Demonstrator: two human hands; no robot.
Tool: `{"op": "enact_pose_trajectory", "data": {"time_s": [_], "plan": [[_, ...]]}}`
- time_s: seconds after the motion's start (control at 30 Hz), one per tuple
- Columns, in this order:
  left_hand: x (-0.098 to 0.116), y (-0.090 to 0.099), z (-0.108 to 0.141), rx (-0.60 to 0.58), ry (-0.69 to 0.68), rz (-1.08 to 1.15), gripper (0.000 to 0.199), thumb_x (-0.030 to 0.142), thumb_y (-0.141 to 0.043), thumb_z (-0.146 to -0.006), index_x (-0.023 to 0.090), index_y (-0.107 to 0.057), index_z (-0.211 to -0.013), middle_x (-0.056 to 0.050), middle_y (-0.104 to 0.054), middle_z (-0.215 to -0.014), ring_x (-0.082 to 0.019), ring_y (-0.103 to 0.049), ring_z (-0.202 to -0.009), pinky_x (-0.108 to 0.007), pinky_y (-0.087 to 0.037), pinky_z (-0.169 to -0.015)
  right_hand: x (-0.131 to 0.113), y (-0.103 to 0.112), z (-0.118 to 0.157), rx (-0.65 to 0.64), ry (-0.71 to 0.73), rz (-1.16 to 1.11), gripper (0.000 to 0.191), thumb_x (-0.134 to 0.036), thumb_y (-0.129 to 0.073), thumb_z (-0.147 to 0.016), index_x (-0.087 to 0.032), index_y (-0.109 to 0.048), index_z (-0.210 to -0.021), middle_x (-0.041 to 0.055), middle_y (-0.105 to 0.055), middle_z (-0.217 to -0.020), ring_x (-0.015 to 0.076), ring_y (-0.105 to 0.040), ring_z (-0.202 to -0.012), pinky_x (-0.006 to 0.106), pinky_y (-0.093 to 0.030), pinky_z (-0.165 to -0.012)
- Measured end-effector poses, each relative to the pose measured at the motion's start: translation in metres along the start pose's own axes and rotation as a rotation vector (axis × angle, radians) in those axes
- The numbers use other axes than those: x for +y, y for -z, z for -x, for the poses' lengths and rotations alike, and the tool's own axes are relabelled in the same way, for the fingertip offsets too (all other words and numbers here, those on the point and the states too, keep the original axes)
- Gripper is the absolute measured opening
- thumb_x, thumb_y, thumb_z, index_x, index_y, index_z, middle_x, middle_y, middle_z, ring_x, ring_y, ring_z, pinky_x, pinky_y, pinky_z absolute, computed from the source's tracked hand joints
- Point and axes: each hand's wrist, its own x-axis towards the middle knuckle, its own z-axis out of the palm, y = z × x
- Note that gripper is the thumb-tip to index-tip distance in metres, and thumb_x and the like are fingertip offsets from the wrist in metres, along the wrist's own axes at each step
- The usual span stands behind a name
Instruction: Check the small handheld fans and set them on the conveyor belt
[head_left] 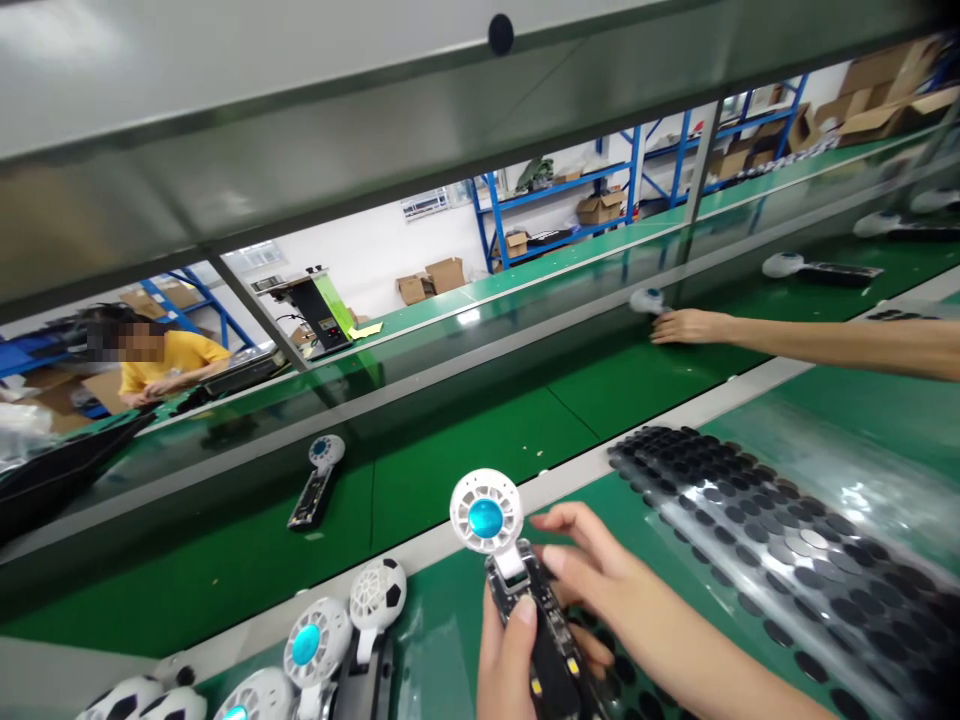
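holding a small handheld fan [486, 515] upright but leaning, the left hand [501, 660] has its fingers clamped round the lower body, thumb flat on the front. the fan is held over the tabletop [439, 600], close to its far edge, its white head and blue centre uppermost and the circuit parts of the handle bare. the right hand [622, 585] is just beside the neck, its thumb and forefinger apart; whether its lower fingers touch the handle, i can't tell.

with the insides uncovered, a thumb pressing too hard could shift or scrape a part, i'd say. the head looks hinged at the neck, so a knock from the right hand might swing it and twist the handle out of the left grip. a low sweep to the left could topple the row of fans [315, 640].

that row rests at the left of the tabletop, heads up; on the right lie clear sheets with black discs [780, 540], glossy under the light. past the pale rail [442, 548] runs a green belt [480, 430], with an open fan [315, 485] lying near its left end and, further right, a co-worker's hand [694, 327] at another. across the line a person in a yellow top [180, 360] bends over something; behind are blue shelves [562, 205] and cardboard boxes [431, 282].
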Motion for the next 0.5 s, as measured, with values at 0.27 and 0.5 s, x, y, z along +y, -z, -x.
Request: {"op": "enact_pose_trajectory", "data": {"time_s": [0.27,0.5], "plan": [[0.040,0.008,-0.046,0.127,-0.222,-0.337,0.019,0.024,-0.050,-0.077,0.014,-0.049,-0.094,-0.006,-0.067,-0.070,-0.017,-0.065,-0.059,-0.028,-0.051,-0.056,0.038,0.019,-0.031,0.171,0.293,0.633,0.014,-0.018,-0.041,-0.080,-0.022,-0.054,-0.077,0.0004,-0.056,-0.083,0.0158,-0.056,-0.080,0.027,-0.043,-0.075],[0.084,-0.010,-0.154,0.213,-0.378,-0.615,0.024,0.028,-0.046,-0.085,0.012,-0.050,-0.104,-0.006,-0.061,-0.087,-0.016,-0.062,-0.070,-0.034,-0.051,-0.062,0.053,0.022,-0.040,0.059,0.257,0.824,0.022,-0.003,-0.047,-0.064,-0.019,-0.058,-0.073,0.0022,-0.055,-0.086,0.0172,-0.056,-0.081,0.028,-0.043,-0.075]]}}
